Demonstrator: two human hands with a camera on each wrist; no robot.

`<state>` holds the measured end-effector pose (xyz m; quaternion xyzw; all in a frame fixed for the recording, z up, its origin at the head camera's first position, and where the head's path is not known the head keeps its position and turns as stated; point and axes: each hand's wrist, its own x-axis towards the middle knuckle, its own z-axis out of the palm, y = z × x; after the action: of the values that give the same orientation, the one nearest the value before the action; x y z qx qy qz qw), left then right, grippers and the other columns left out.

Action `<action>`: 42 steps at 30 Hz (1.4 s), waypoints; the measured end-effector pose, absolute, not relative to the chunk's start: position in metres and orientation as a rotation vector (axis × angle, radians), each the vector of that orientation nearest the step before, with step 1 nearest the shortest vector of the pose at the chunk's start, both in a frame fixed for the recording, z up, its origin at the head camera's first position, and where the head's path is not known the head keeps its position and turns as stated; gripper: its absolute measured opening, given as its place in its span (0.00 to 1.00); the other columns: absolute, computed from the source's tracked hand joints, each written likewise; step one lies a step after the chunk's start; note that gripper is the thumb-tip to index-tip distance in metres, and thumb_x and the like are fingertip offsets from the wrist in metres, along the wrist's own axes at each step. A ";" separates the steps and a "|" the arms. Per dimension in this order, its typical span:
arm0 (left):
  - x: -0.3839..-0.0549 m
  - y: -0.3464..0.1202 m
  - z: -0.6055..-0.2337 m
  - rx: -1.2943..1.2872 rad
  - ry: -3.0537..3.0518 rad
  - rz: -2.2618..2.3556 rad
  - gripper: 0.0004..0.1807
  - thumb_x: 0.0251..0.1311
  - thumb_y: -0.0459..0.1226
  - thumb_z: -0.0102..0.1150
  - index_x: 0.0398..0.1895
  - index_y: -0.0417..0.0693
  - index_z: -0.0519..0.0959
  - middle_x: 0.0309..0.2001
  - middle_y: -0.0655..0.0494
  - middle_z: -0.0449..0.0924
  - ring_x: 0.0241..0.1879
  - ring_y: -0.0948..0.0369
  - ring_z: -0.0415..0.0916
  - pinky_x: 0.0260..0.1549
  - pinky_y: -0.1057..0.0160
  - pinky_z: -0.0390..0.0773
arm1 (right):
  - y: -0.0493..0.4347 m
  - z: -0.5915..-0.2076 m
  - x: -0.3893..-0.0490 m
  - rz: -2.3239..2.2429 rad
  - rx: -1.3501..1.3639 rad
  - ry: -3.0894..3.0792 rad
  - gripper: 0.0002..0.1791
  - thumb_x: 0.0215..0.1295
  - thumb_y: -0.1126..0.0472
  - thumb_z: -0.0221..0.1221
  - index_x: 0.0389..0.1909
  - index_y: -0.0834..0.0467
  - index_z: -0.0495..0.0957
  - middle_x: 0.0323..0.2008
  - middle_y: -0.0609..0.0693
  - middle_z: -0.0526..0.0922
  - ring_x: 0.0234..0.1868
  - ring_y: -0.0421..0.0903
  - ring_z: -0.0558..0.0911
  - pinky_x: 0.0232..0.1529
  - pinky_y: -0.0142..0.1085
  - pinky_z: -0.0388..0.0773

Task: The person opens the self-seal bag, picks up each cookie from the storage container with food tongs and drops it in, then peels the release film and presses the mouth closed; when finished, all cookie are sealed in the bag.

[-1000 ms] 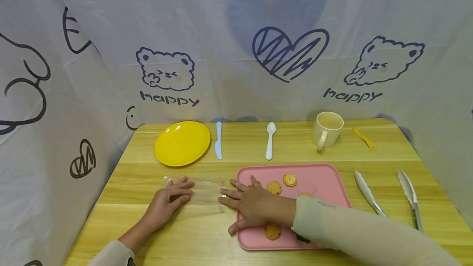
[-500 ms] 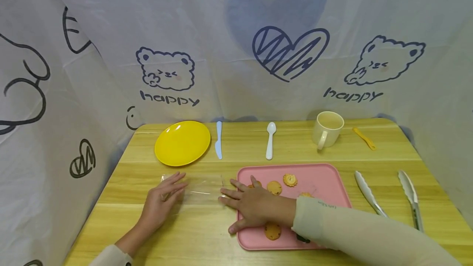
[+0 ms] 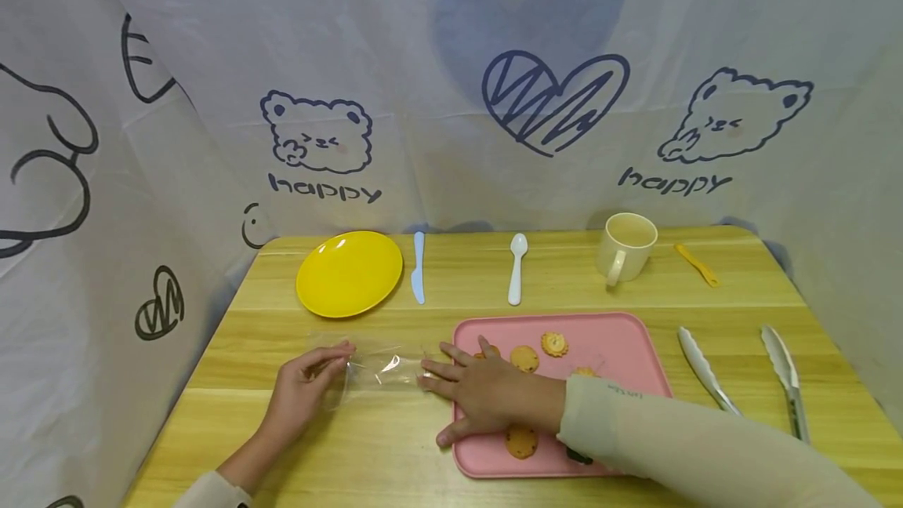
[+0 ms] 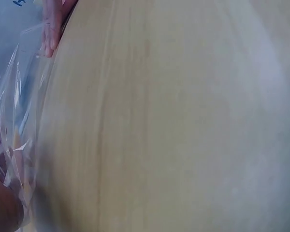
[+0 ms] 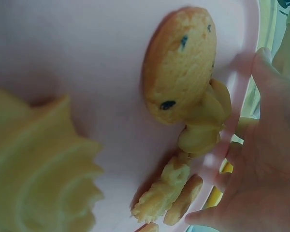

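Observation:
A clear plastic bag lies on the wooden table left of a pink tray. My left hand pinches the bag's left end between thumb and fingers. In the left wrist view the film stands up, creased, by the thumb. My right hand is spread over the tray's left rim, fingertips on the bag's right end. Cookies lie on the tray: a round one, a scalloped one and others. Seen close in the right wrist view are a speckled cookie and a ridged cookie.
Along the back are a yellow plate, a light blue knife, a white spoon, a cream mug and a small yellow-orange utensil. Metal tongs lie open at the right, partly under the right sleeve.
My left hand has drawn back a little to the left and now pinches the bag's end, whose film has lifted and creased. The right hand has stayed in place.

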<state>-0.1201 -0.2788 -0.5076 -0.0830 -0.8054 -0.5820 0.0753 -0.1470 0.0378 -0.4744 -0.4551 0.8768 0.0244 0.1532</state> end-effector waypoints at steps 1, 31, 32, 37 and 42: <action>-0.120 -0.279 -0.508 -0.240 -2.411 -1.768 0.10 0.69 0.29 0.62 0.50 0.32 0.85 0.55 0.34 0.83 0.61 0.69 0.79 0.57 0.72 0.80 | 0.038 -0.474 -0.147 0.072 -1.306 2.514 0.52 0.62 0.17 0.44 0.83 0.36 0.49 0.83 0.39 0.47 0.83 0.50 0.45 0.75 0.71 0.53; -0.123 -0.283 -0.518 -0.199 -2.359 -1.950 0.13 0.69 0.27 0.61 0.50 0.23 0.80 0.53 0.44 0.87 0.61 0.73 0.77 0.57 0.73 0.80 | 0.067 -0.456 -0.144 -0.233 -1.302 2.523 0.51 0.67 0.26 0.54 0.84 0.46 0.50 0.83 0.45 0.48 0.83 0.51 0.48 0.78 0.66 0.51; -0.123 -0.283 -0.518 -0.195 -2.361 -1.951 0.13 0.69 0.27 0.61 0.51 0.23 0.80 0.53 0.45 0.87 0.61 0.73 0.77 0.57 0.73 0.80 | 0.072 -0.455 -0.143 -0.248 -1.296 2.532 0.51 0.67 0.26 0.54 0.83 0.47 0.50 0.83 0.45 0.49 0.83 0.52 0.49 0.78 0.66 0.51; -0.123 -0.283 -0.517 -0.175 -2.367 -1.953 0.13 0.69 0.28 0.62 0.51 0.24 0.81 0.54 0.47 0.87 0.61 0.73 0.77 0.54 0.73 0.82 | 0.103 -0.450 -0.136 -0.369 -1.207 2.564 0.51 0.67 0.29 0.57 0.83 0.49 0.53 0.83 0.47 0.52 0.83 0.53 0.48 0.77 0.68 0.50; -0.122 -0.283 -0.517 -0.172 -2.374 -1.945 0.13 0.70 0.28 0.62 0.51 0.25 0.81 0.55 0.42 0.85 0.61 0.73 0.76 0.54 0.73 0.82 | 0.138 -0.450 -0.125 -0.434 -1.120 2.658 0.49 0.66 0.30 0.59 0.81 0.51 0.58 0.82 0.49 0.55 0.82 0.56 0.52 0.76 0.70 0.51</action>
<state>-0.1224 -0.2828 -0.5169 -0.0559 -0.7720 -0.6323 0.0339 -0.1252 0.1384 -0.4503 -0.3815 0.9055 -0.1479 0.1122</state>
